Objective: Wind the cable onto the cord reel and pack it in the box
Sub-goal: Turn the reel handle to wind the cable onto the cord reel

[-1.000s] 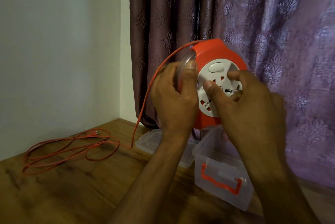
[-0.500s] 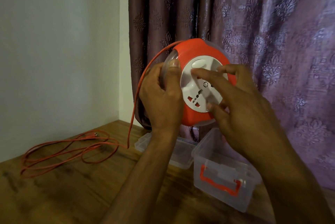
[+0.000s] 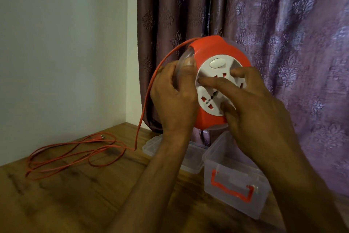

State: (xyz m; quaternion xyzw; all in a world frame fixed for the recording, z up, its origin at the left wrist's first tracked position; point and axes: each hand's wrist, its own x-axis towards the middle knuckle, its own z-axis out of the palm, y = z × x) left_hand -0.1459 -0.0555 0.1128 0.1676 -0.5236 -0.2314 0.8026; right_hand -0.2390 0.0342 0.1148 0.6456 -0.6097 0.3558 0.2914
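I hold an orange cord reel point(image 3: 211, 51) with a white socket face upright in the air above the table. My left hand point(image 3: 173, 98) grips its clear left rim, thumb on the front. My right hand point(image 3: 251, 104) has its fingers curled on the white socket hub, gripping it. An orange cable point(image 3: 145, 100) runs from the reel's top left down to the wooden table point(image 3: 75, 195), where it lies in loose loops point(image 3: 71, 155) ending in a plug point(image 3: 99, 138). A clear plastic box point(image 3: 234, 180) with an orange handle stands open below the reel.
The box's clear lid point(image 3: 190, 157) lies flat just left of the box, partly behind my left forearm. A white wall bounds the table on the left. A purple patterned curtain point(image 3: 283, 25) hangs close behind the reel and box.
The white hub has turned under my right fingers, which shifted across its face. The cable loops on the table have drawn slightly toward the reel.
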